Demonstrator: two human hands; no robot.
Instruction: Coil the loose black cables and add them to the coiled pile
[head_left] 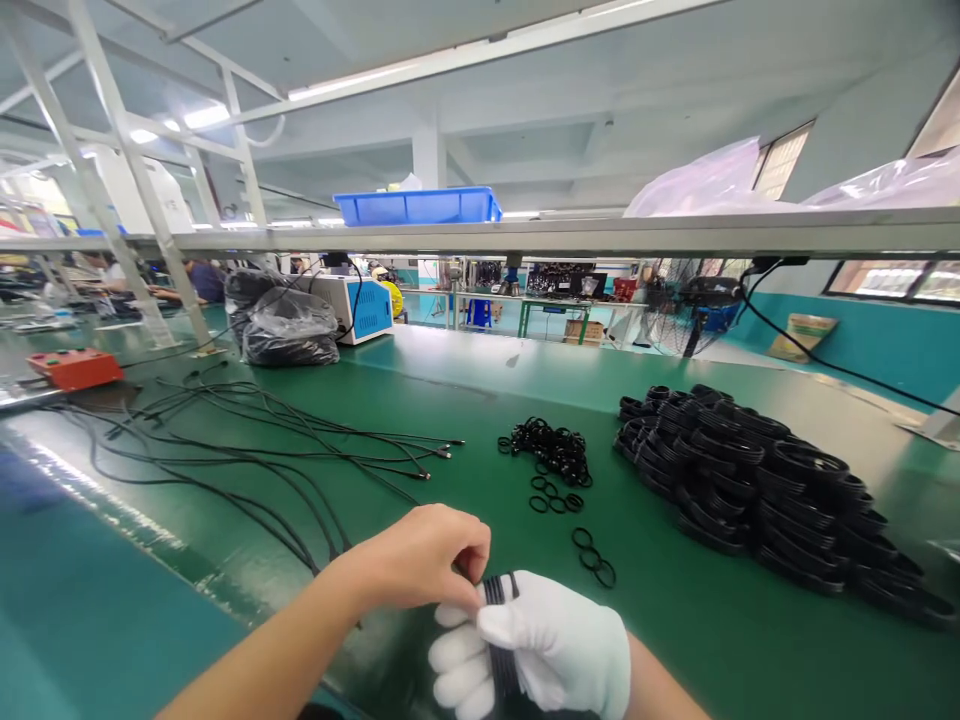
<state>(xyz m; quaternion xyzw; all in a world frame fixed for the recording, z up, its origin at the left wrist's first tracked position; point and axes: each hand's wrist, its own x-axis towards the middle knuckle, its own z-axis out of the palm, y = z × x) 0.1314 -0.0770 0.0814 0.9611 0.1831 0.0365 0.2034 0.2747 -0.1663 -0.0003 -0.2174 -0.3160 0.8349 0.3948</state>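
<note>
The left hand (431, 555), bare, reaches in from the lower left with its fingers bent and its thumb and fingertips drawn close together at the upper end of a coiled black cable (502, 665); whether it pinches a strand cannot be told. The right hand (551, 635), in a white glove, is closed around that cable, its thumb lying across the turns and its other fingers curled behind them. The coil stands low in the view, over the near part of the green worktop (420, 395).

Just beyond the gloved hand, small loose black rings (574, 503) lie flat on the worktop, some overlapping, and behind them is a tangled heap of similar rings (551, 450). To the right sits a large pile of coiled black cables (739, 480), stacked several layers high. To the left, uncoiled black cables (255, 455) spread across the surface, several of their plug ends (448, 454) pointing toward the ring heap.

Farther left stands an orange control box (79, 372) with buttons on top. Near the worktop's far edge, a clear plastic bag (292, 325) with dark contents rests just beside a white and blue machine (367, 308). Overhead, a long shelf (570, 238) carries a blue tray (416, 208) and, at the right, translucent plastic bags (705, 185). Below it, a black fan (690, 300) shows in the background.
</note>
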